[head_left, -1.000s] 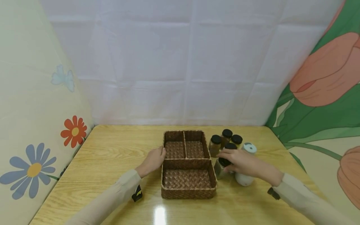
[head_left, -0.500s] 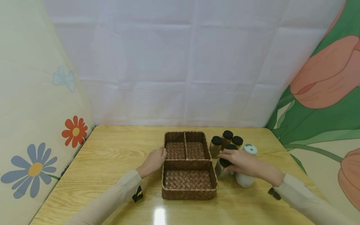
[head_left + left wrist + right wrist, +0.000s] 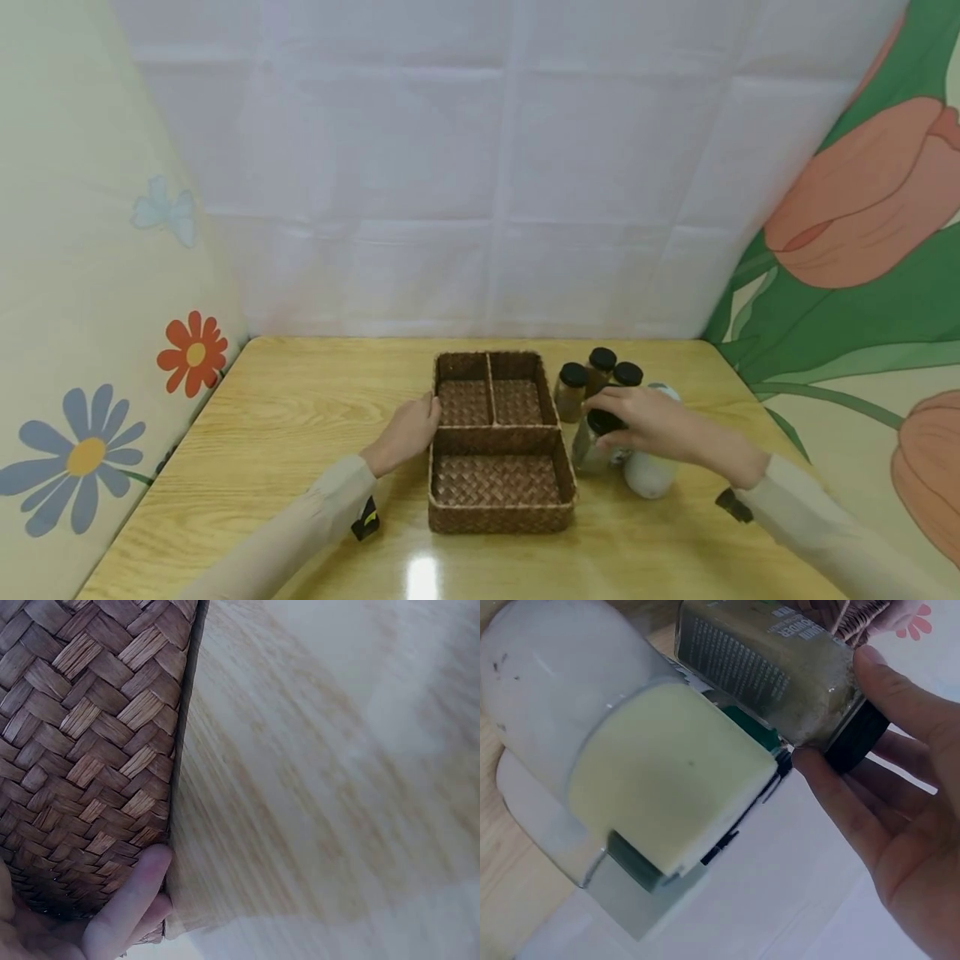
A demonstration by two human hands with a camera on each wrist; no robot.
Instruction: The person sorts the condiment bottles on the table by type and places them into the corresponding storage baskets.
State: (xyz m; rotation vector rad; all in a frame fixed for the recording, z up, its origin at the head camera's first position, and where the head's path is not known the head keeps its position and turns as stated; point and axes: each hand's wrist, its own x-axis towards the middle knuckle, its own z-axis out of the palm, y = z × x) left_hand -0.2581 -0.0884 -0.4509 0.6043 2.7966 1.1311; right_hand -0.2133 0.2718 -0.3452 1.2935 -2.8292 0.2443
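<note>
A brown woven basket (image 3: 502, 521) with three compartments stands on the table. My left hand (image 3: 405, 435) touches its left outer wall; in the left wrist view the fingers (image 3: 131, 900) lie against the weave (image 3: 97, 742) near a corner. To the basket's right, my right hand (image 3: 660, 423) pinches a clear spice jar (image 3: 588, 450) near its black lid. In the right wrist view, thumb and fingers (image 3: 911, 697) hold this jar (image 3: 765, 667); its label partly reads "UMIN POWDER" and brownish powder fills it. A white rounded container (image 3: 682, 772) with a cream lid is beside it.
Behind the right hand stand several black-lidded spice jars (image 3: 572, 392), partly hidden. The white container (image 3: 649, 475) stands under the right wrist, close to the held jar. A white cloth (image 3: 375, 208) hangs behind the wooden table (image 3: 315, 375), with flowered cloths at both sides.
My right hand has risen slightly with the spice jar, and more of its black lid shows. The left hand and the basket keep their places; the head view has shifted a little.
</note>
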